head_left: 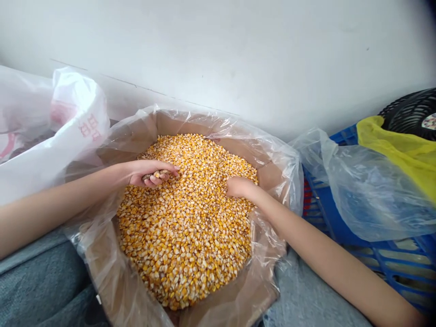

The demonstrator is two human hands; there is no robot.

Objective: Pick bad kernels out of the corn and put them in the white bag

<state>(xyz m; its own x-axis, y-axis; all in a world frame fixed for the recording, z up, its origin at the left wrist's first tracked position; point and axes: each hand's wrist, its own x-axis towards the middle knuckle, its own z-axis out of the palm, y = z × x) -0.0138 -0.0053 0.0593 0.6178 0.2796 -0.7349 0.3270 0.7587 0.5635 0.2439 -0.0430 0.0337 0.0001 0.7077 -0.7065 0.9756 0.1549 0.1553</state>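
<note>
Dried corn kernels (190,231), yellow and whitish, fill a cardboard box (136,136) lined with clear plastic. At the upper left of the heap is my left hand (151,172), palm turned up and fingers curled around some kernels and small brownish pieces. My right hand (236,186) is sunk into the corn on the right side; its fingers are buried, so what they hold is hidden.
A white sack with red print (90,127) stands at the left. On the right are a blue plastic crate (327,204), a clear bag (378,195), a yellow bag (402,145) and a black fan-like grille (405,111). A white wall (238,59) rises behind the box.
</note>
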